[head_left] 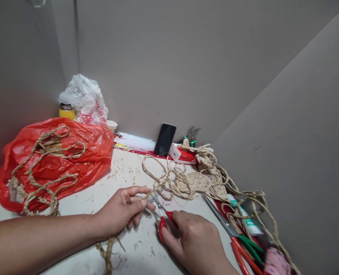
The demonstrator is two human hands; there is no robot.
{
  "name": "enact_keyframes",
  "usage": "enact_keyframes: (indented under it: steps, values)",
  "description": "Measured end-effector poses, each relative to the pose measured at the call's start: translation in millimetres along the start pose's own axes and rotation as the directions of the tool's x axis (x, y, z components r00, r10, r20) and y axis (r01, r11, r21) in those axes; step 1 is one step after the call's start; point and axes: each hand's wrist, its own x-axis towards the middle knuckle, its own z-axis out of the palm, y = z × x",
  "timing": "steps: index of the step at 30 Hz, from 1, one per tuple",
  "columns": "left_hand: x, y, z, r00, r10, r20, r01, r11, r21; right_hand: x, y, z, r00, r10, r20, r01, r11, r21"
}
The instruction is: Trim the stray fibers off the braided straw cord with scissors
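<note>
Between thumb and fingers, my left hand [125,209] pinches a braided straw cord [158,186] near the middle of the table. Small scissors with red handles [162,225] are in my right hand [196,238], thumb and fingers in the loops. Their blades are parted and reach up to the cord, right beside my left fingertips. From there the cord runs back in loose loops toward a flat coiled piece of braid [192,182]. Below my left wrist hangs a thicker, frayed length of braid [108,256].
A red plastic bag [97,152] with braided cord [33,179] on it lies left. Behind stand a yellow jar [66,111], white bag [86,95], paper cup [111,125] and phone [165,139]. Pruning shears [192,135] rest against the wall; large scissors [238,244] lie right. Straw bits litter the table.
</note>
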Motion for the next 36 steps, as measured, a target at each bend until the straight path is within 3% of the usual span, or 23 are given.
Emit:
enact_keyframes:
  steps: [9, 18, 27, 36]
  values:
    - [0, 4, -0.8, 1.0, -0.01, -0.005, 0.01, 1.0, -0.012, -2, 5, 7, 0.998, -0.017, 0.065, 0.014, 0.999, 0.045]
    - [2, 0, -2.4, 1.0, -0.002, 0.014, 0.003, 0.999, -0.04, -1, 5, 4, 1.0, -0.004, -0.017, 0.006, 0.993, 0.114]
    - [-1, 2, -1.1, 1.0, -0.02, 0.021, 0.021, 1.0, -0.023, -1, -1, 4, 0.998, 0.05, 0.038, -0.052, 0.997, 0.051]
    - [2, 2, -1.8, 1.0, -0.016, 0.004, 0.016, 0.999, -0.036, -1, 0, 7, 0.996, -0.015, 0.085, 0.003, 0.99, 0.139]
